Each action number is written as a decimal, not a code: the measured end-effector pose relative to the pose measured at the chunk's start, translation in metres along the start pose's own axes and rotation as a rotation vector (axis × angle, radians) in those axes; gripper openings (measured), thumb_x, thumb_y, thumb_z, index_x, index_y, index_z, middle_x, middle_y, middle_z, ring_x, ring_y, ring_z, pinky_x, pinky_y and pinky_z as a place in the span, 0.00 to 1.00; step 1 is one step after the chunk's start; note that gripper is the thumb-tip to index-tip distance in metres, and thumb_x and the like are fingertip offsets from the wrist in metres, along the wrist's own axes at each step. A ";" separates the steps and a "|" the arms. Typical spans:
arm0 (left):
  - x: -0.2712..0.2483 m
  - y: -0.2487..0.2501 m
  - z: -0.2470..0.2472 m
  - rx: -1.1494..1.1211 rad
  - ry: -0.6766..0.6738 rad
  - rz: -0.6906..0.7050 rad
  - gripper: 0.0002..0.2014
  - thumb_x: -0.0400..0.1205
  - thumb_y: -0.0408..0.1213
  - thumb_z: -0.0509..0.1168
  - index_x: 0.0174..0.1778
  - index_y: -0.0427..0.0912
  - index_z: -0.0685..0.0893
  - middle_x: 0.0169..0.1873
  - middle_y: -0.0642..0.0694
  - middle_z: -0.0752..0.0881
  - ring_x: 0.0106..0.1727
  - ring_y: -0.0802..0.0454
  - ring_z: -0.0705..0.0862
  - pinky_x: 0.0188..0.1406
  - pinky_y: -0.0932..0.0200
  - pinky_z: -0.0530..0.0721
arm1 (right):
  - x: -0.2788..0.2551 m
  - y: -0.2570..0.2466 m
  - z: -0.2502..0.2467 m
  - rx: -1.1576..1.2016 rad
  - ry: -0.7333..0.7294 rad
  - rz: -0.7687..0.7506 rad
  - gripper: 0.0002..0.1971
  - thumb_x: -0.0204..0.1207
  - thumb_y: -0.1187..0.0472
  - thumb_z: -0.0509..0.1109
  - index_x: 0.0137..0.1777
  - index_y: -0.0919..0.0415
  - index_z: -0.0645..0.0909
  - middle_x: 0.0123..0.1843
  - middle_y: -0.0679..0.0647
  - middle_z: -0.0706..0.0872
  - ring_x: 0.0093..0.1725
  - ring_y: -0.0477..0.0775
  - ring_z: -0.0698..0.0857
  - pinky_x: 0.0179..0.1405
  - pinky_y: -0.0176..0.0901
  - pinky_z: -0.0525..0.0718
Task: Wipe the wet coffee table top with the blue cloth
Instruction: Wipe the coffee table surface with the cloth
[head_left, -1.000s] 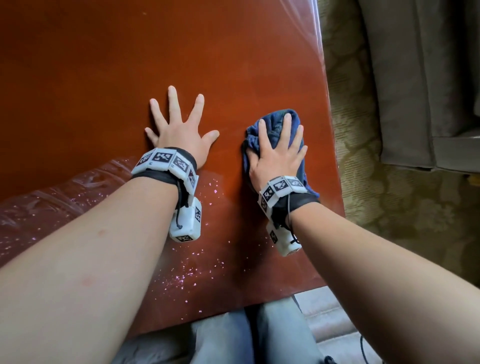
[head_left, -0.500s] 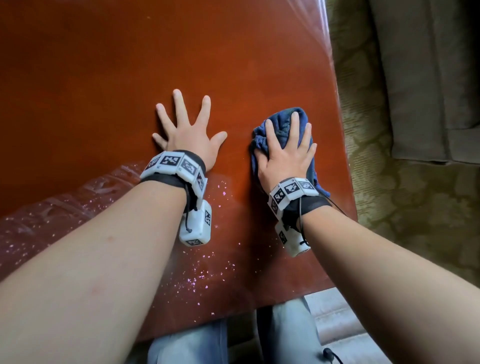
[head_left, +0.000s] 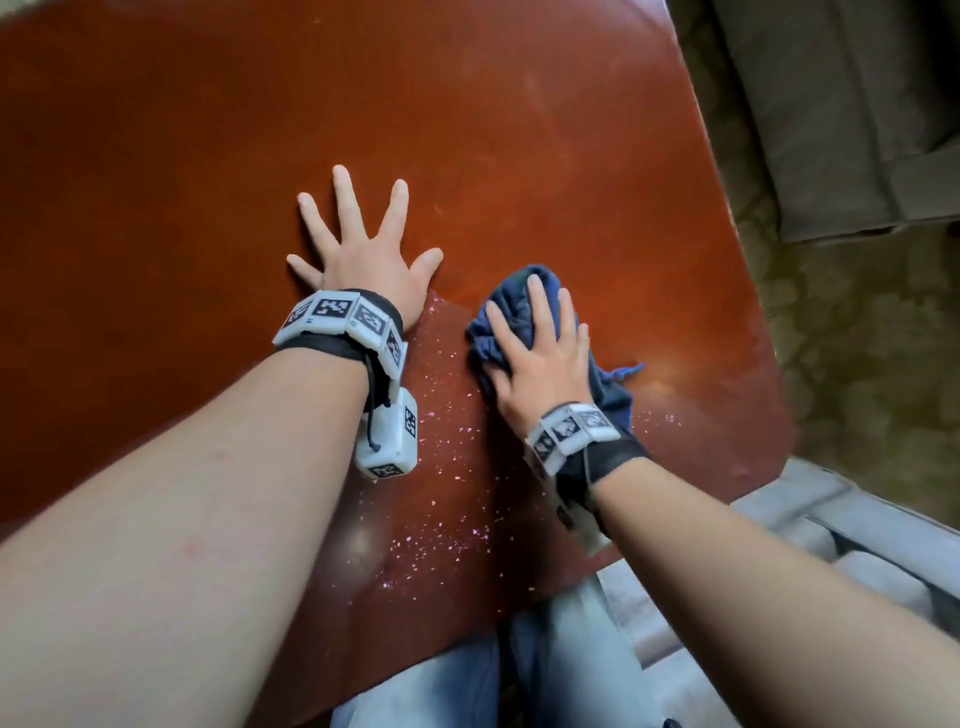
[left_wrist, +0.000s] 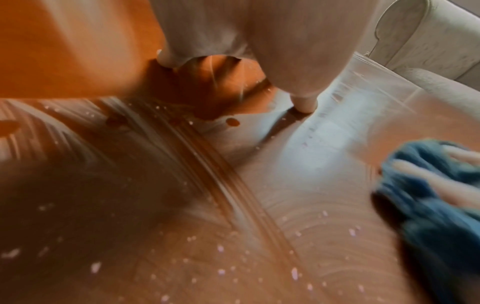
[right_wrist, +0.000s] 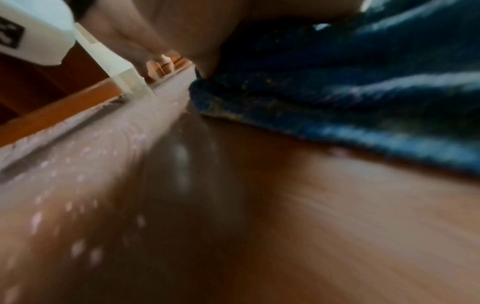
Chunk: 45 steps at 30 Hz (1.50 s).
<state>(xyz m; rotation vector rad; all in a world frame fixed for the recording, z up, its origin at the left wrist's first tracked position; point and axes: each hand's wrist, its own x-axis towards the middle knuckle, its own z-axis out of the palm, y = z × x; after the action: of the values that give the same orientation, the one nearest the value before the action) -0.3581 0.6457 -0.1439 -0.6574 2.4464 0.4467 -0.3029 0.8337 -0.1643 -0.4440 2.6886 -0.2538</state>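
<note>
The reddish-brown coffee table top fills the head view, with shiny droplets scattered near its front edge. My right hand lies flat with straight fingers on the bunched blue cloth, pressing it onto the wood near the table's right side. The cloth shows at the right of the left wrist view, and as a blurred blue mass in the right wrist view. My left hand rests flat on the table with fingers spread, left of the cloth and apart from it.
The table's right edge borders a patterned carpet. A grey sofa stands at the far right. My knees in jeans are at the table's front edge. Wipe streaks mark the wet surface.
My right hand has drawn the cloth back toward me and slightly left, nearer the droplets. The left hand stays planted on the table.
</note>
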 end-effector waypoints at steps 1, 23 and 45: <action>0.000 0.000 0.000 -0.001 0.004 0.000 0.35 0.83 0.62 0.58 0.83 0.68 0.47 0.84 0.48 0.32 0.83 0.36 0.33 0.76 0.23 0.46 | -0.006 0.011 -0.001 -0.013 -0.008 -0.022 0.31 0.69 0.49 0.65 0.75 0.47 0.72 0.81 0.64 0.63 0.77 0.77 0.61 0.66 0.76 0.65; 0.004 -0.001 0.000 0.048 0.004 -0.001 0.35 0.82 0.63 0.57 0.83 0.67 0.47 0.84 0.47 0.33 0.83 0.35 0.33 0.75 0.20 0.47 | 0.004 0.079 -0.025 0.039 0.064 0.237 0.31 0.73 0.49 0.64 0.78 0.47 0.66 0.83 0.63 0.54 0.80 0.75 0.53 0.70 0.73 0.63; -0.036 0.099 0.056 0.091 0.031 0.124 0.35 0.84 0.60 0.57 0.84 0.62 0.49 0.83 0.34 0.35 0.84 0.34 0.35 0.80 0.34 0.47 | -0.030 0.084 -0.012 0.029 0.080 0.250 0.32 0.72 0.47 0.62 0.78 0.49 0.66 0.83 0.64 0.56 0.79 0.77 0.55 0.70 0.73 0.62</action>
<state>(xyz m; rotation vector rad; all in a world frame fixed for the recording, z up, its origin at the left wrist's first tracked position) -0.3613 0.7652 -0.1501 -0.4801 2.5293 0.3734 -0.3044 0.9239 -0.1629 -0.0886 2.7792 -0.2412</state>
